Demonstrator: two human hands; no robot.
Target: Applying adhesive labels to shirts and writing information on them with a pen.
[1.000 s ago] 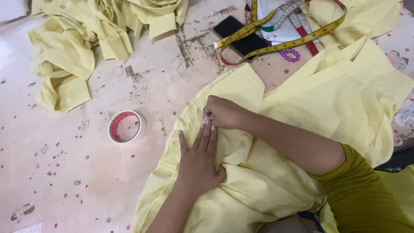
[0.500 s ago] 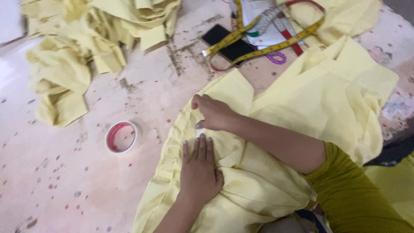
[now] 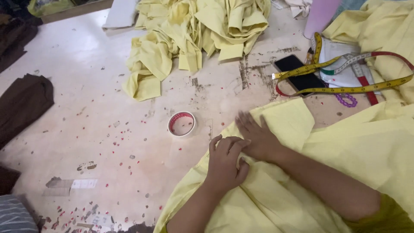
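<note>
While both my hands press on the yellow garment (image 3: 345,146), nothing on this table really serves as a container; the closest thing is the roll of tape (image 3: 181,123), a red-rimmed ring standing flat just left of the cloth with only bare tabletop showing through its middle.

My left hand (image 3: 225,166) rests on the near left part of the garment with its fingers curled loosely under, knuckles up; I cannot tell whether any cloth is pinched inside. My right hand (image 3: 258,137) lies open and flat, fingers spread toward the far left, palm down on the fabric, gripping nothing. The two hands touch, left fingertips against the side of the right hand.

The garment is pale yellow, thin and softly creased, spread across the near right of the pale speckled table (image 3: 86,121), with one squared flap reaching toward the far side beside my right hand.

Farther off lies a heap of yellow cloth pieces (image 3: 194,34). At far right a yellow measuring tape (image 3: 345,89) loops over a black phone (image 3: 299,74). Dark brown cloth (image 3: 21,103) sits at the left edge.
</note>
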